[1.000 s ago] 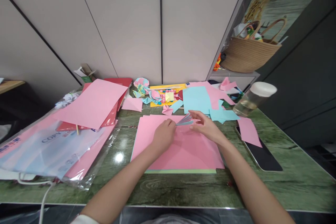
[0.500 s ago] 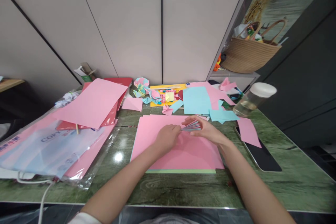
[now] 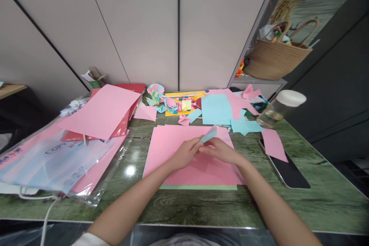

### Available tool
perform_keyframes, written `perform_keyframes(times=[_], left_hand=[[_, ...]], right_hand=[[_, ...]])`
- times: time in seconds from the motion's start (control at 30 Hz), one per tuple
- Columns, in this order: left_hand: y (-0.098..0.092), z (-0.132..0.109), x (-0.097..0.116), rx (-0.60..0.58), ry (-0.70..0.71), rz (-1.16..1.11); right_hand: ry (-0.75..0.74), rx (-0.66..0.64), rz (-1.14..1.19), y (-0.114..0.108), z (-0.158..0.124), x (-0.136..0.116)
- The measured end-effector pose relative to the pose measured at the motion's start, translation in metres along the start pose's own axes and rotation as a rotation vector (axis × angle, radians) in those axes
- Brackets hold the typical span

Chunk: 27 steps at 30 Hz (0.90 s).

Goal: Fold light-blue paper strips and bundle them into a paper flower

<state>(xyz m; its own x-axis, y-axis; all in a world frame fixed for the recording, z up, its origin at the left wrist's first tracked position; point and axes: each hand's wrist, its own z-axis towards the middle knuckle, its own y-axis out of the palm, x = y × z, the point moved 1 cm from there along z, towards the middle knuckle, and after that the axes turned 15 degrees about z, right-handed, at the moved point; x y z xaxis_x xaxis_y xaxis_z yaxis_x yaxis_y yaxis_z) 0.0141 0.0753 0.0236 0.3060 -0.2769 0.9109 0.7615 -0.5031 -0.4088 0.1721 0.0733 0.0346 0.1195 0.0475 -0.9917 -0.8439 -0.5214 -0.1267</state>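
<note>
Between my two hands is a narrow folded paper [image 3: 209, 134], light blue with a little pink, its free end pointing up and to the right. My left hand [image 3: 186, 153] pinches its lower end. The fingers of my right hand [image 3: 218, 149] are bent in against that same end, touching my left fingers. Both hands are just over a stack of pink paper sheets [image 3: 173, 178], with a green sheet edge showing at the front. The paper's lower tip is hidden by my fingers.
Behind the stack lie folded paper flowers [image 3: 156, 94], a yellow card [image 3: 173, 95] with beads, and light blue sheets [image 3: 216, 109]. To the right are a phone [image 3: 291, 173] and a lidded bottle [image 3: 273, 114]. Plastic-wrapped paper [image 3: 63, 161] lies to the left.
The folded paper was fanned out with its pleats showing; now it is pressed narrow and tilts upward. My right hand has moved left and down, from the paper's far end to my left fingers.
</note>
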Motion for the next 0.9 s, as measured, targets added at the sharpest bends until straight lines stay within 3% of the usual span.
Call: perform_keyframes(times=[0.2,0.33,0.47,0.67,0.77,0.9], left_hand=[[-0.003,0.007,-0.01,-0.052,-0.099,-0.425],[-0.008,0.011,-0.014,0.032,-0.104,-0.658],[-0.012,0.013,-0.012,0.147,-0.092,-0.75],[-0.005,0.012,-0.01,0.284,-0.038,-0.655],[-0.004,0.011,-0.008,0.346,-0.023,-0.488],[-0.009,0.006,-0.005,0.461,0.003,-0.166]], right_hand=[[-0.035,0.068,0.011,-0.006,0.0,-0.001],[-0.074,0.095,0.069,-0.006,0.0,-0.002],[-0.17,0.227,0.209,-0.008,0.0,-0.003],[-0.336,0.425,0.69,-0.005,0.004,0.001],[-0.248,0.434,0.83,0.0,0.005,0.001],[-0.123,0.355,0.998,0.005,0.003,-0.003]])
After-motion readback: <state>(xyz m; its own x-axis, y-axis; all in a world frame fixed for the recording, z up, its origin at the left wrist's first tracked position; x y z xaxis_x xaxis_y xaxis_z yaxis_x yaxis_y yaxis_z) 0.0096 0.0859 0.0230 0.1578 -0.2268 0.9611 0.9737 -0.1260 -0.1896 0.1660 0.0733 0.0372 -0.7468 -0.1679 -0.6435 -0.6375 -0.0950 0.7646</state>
